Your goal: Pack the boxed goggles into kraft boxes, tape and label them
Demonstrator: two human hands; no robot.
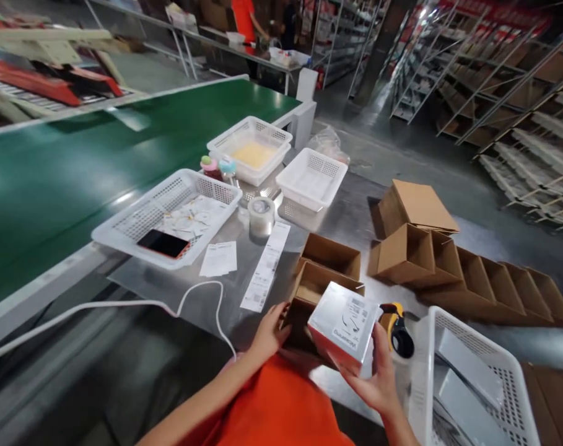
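In my right hand (376,378) is a small product box (344,319), white on top with printed text and red on one side. It is tilted, held over the near edge of the open cardboard boxes. My left hand (269,334) grips the left side of the nearest open cardboard box (301,319); its fingertips are partly hidden by the box wall. Behind that box stands another open cardboard box (332,251). A yellow and black tape dispenser (399,331) lies just right of the product box.
Further right are a row of open cartons (476,288) and a white basket (432,371) of flat packages. A label strip (266,266), tape roll (261,217), phone (163,243) in a basket, and white cable (188,294) lie left. Beyond runs a green conveyor (170,124).
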